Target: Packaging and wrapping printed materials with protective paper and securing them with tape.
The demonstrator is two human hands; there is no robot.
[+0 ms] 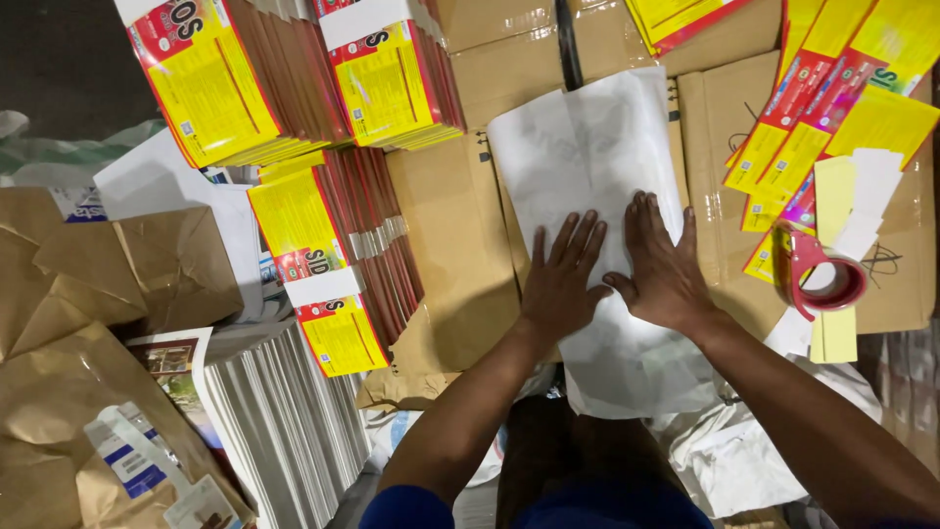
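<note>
A large sheet of thin white paper (587, 157) lies across flattened brown cardboard (460, 245). My left hand (560, 279) presses flat on the sheet's lower left part, fingers spread. My right hand (661, 264) lies flat beside it on the sheet, thumb touching the left hand. Neither hand holds anything. The sheet's near end hangs over the cardboard edge toward my lap.
Banded stacks of yellow-and-red booklets (294, 73) stand at the upper left, another stack (328, 255) below them. Loose yellow-and-red leaflets (832, 108) and a red tape dispenser (822, 279) lie at right. Crumpled brown paper (88, 323) and a grey stack of sheets (284, 421) sit at left.
</note>
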